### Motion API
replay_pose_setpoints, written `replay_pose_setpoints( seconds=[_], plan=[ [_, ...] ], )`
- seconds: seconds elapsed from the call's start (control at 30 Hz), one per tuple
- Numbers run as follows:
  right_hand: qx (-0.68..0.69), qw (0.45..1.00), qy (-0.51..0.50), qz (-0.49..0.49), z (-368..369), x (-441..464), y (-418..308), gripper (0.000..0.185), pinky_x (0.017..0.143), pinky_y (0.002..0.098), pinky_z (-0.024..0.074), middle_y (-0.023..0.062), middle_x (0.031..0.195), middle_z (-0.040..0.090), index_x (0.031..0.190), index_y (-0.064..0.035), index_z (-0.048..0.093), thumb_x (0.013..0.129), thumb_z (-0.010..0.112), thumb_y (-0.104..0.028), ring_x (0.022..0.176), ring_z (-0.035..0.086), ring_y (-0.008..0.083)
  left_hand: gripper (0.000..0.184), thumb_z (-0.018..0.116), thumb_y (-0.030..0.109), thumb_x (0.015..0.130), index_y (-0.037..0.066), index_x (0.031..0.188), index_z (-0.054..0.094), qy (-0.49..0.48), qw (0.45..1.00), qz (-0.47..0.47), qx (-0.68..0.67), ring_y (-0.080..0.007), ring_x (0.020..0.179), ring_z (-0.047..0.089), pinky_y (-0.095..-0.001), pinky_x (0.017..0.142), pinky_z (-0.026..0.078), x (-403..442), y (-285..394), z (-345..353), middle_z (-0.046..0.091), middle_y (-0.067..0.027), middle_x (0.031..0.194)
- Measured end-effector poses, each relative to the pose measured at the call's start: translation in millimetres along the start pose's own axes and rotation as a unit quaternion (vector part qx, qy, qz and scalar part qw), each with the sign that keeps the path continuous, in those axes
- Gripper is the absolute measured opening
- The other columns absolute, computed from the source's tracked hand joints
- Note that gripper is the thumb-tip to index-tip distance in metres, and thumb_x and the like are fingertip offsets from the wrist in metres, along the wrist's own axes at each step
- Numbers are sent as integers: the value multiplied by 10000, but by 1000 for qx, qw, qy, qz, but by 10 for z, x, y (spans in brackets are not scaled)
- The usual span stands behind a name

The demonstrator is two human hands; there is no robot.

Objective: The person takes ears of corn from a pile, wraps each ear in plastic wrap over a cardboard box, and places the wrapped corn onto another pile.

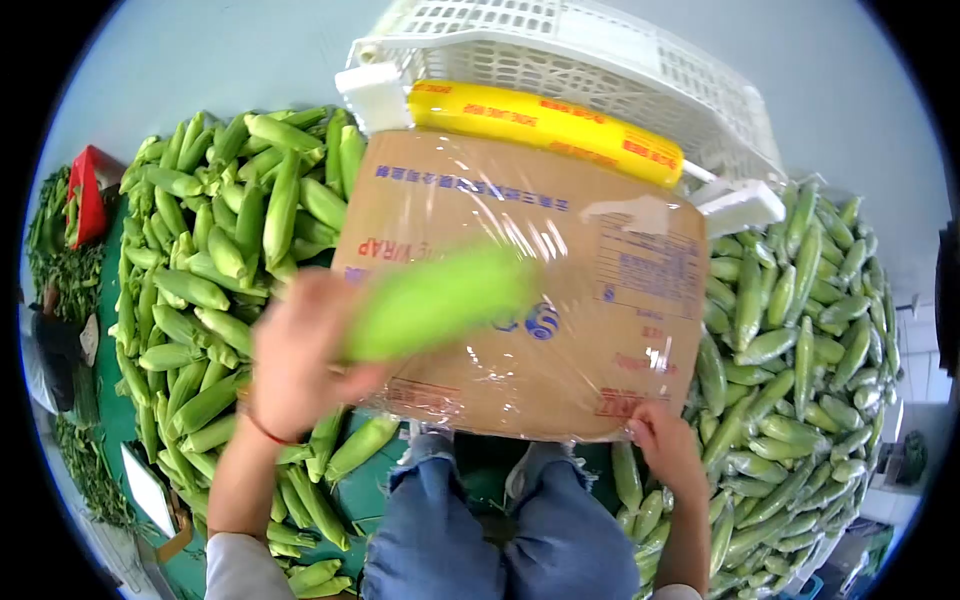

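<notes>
My left hand (312, 345) is closed around an ear of corn (440, 300) in its green husk, held over the cardboard; both are smeared by motion. Clear plastic film (520, 395) lies stretched across the brown cardboard box (460, 180). At the box's lower right corner, the fingers of my right hand (665, 445) pinch the edge of the film. A yellow printed roll of wrap (545, 125) rests along the far side of the box, between white end supports (745, 208).
Unwrapped corn (200, 290) is heaped on the left, and film-wrapped corn (790, 420) is piled on the right. Behind the roll stands a white plastic basket (590, 50). A red container (90, 195) and leafy greens (50, 230) lie far left, near another person (50, 360).
</notes>
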State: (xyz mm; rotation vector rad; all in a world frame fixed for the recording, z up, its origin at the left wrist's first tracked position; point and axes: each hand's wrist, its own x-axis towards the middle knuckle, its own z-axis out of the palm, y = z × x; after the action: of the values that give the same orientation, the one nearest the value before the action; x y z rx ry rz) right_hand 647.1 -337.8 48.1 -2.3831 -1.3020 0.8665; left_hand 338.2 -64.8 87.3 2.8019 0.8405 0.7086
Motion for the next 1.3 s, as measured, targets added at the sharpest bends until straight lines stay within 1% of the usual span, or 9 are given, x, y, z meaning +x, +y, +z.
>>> replay_pose_setpoints(
  seconds=[0.17, 0.3, 0.37, 0.47, 0.67, 0.73, 0.9, 1.03, 1.3],
  plan=[
    [-26, 999, 44, -12, 15, -233, -69, 66, 704, 393, 493, 136, 814, 634, 919, -38, 572, 912, 589, -102, 787, 652, 287, 595, 765, 243, 671, 154, 1239, 613, -121, 969, 195, -92, -283, 929, 640, -383, 751, 545, 399, 764, 733, 602, -94, 1076],
    [601, 781, 123, -120, -64, 26, -414, 218, 923, 426, 450, 138, 1116, 638, 1084, -46, 573, 911, 609, -174, 1082, 617, 301, 593, 757, 274, 675, 134, 1233, 611, -172, 957, 160, -172, -300, 962, 637, -401, 786, 539, 442, 792, 906, 595, -96, 1116],
    [206, 937, 166, -229, 169, 524, -427, 333, 971, 440, 392, 120, 1207, 600, 1115, -49, 587, 883, 656, -278, 1105, 577, 295, 579, 753, 315, 717, 87, 1227, 601, -35, 962, 194, -186, -317, 1025, 627, -414, 861, 524, 369, 686, 950, 589, -122, 1161],
    [-110, 915, 256, -291, 310, 946, -505, 400, 901, 420, 402, 90, 1131, 618, 1093, -81, 618, 849, 667, -394, 1009, 579, 265, 488, 753, 313, 790, 56, 1182, 615, 106, 966, 100, -212, -275, 1039, 640, -394, 874, 525, -169, 683, 865, 612, -132, 1145],
    [-88, 905, 280, -307, 379, 1165, -483, 366, 774, 403, 409, 38, 950, 595, 951, -108, 666, 801, 679, -442, 901, 559, 256, 98, 702, 63, 824, 17, 908, 679, 17, 938, -242, -246, -235, 790, 674, -319, 680, 538, -346, 198, 391, 668, -129, 967],
    [-81, 889, 307, -330, 361, 1214, -526, 316, 745, 400, 440, 13, 904, 575, 912, -118, 680, 783, 699, -405, 880, 560, 242, 59, 667, 36, 827, 31, 882, 685, 107, 969, -87, -207, -289, 739, 646, -373, 690, 514, 389, 145, 458, 667, -108, 845],
    [-68, 923, 251, -285, 309, 1248, -521, 275, 580, 391, 489, 53, 832, 602, 839, -91, 654, 854, 659, -365, 694, 601, 282, 254, 609, 263, 899, 26, 951, 684, -350, 935, 46, -29, -343, 766, 649, -402, 682, 534, 1108, 362, 1026, 664, -152, 843],
    [-133, 971, 60, -190, 246, 897, -705, 310, 485, 396, 485, 92, 769, 629, 863, -67, 618, 915, 612, -373, 560, 594, 334, 634, 567, 424, 913, -43, 1331, 471, -230, 968, 82, -61, -419, 1071, 599, -506, 901, 489, 118, 847, 779, 564, -289, 1242],
    [-99, 934, 112, -324, 181, 682, -845, 547, 1024, 541, 373, 155, 1353, 471, 1238, -78, 565, 832, 665, -431, 1220, 477, 373, 764, 515, 508, 920, 70, 1505, 291, -153, 987, -55, 9, -457, 1434, 200, -652, 1119, 163, 564, 614, 1090, 226, -235, 1557]
  ],
)
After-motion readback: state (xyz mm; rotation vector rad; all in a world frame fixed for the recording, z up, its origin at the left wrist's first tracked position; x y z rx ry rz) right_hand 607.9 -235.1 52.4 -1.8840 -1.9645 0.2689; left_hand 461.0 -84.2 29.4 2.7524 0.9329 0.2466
